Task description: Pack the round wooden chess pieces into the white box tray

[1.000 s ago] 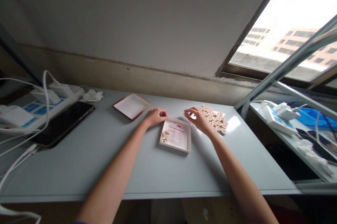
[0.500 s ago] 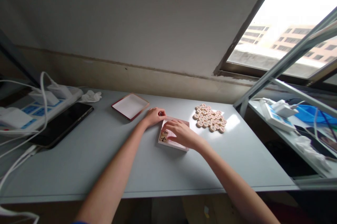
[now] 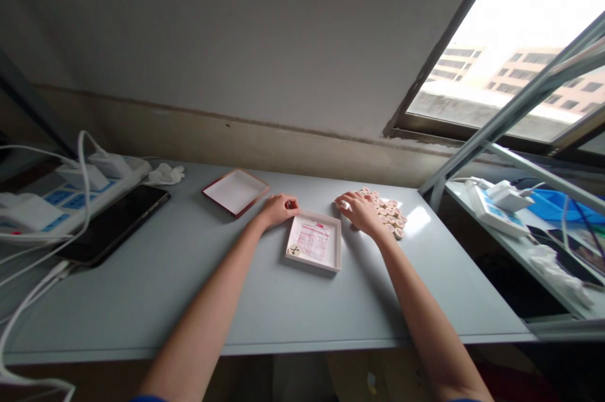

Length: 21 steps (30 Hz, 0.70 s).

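Observation:
A shallow white box (image 3: 338,244) lies open on the desk, with a pink printed pattern inside. One round wooden Chinese chess piece (image 3: 293,250) with a dark character sits in its near-left corner. My left hand (image 3: 276,211) is at the far-left corner, thumb and fingers closed on the box's edge. To the right, my right hand (image 3: 360,212) is over the left side of a cluster of similar pieces (image 3: 390,216), palm down. Its fingers are curled round a chess piece that they mostly hide.
A red-edged box lid (image 3: 236,192) lies inside up behind the left hand. At the left are a black phone (image 3: 116,222), a power strip (image 3: 70,200) with white cables, and a crumpled white item (image 3: 165,174). A metal frame (image 3: 437,184) stands at the right.
My right hand has moved from inside the box rightward to the cluster. Two pieces showed in the box's corner before; one shows now. My left hand has stayed at the box.

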{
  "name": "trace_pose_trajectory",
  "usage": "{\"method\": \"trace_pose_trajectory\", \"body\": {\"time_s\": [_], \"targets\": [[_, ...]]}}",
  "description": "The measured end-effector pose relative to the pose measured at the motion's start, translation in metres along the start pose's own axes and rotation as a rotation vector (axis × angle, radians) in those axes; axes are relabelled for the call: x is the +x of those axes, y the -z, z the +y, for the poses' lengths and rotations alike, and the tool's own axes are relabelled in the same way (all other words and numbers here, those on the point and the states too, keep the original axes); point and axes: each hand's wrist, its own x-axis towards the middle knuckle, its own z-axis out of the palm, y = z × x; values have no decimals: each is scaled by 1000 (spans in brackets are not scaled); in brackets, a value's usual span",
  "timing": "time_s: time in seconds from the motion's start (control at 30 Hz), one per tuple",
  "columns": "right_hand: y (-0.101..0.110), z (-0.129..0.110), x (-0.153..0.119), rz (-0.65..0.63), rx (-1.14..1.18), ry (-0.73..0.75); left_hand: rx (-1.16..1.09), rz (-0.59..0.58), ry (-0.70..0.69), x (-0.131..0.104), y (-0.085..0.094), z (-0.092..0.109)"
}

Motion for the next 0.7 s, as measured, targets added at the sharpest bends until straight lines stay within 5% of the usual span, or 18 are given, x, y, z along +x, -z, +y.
{"method": "trace_pose_trajectory", "body": {"time_s": [0.17, 0.3, 0.37, 0.7], "targets": [[18, -24, -22, 56, 24, 98, -6, -2, 1, 1, -1, -2], [23, -80, -33, -266, 319, 450, -4, -1, -29, 0, -1, -2], [19, -98, -32, -331, 371, 500, -6, -7, -37, 0, -1, -1], [0, -95, -22, -317, 522, 389, -45, -2, -46, 3, -3, -8]]}}
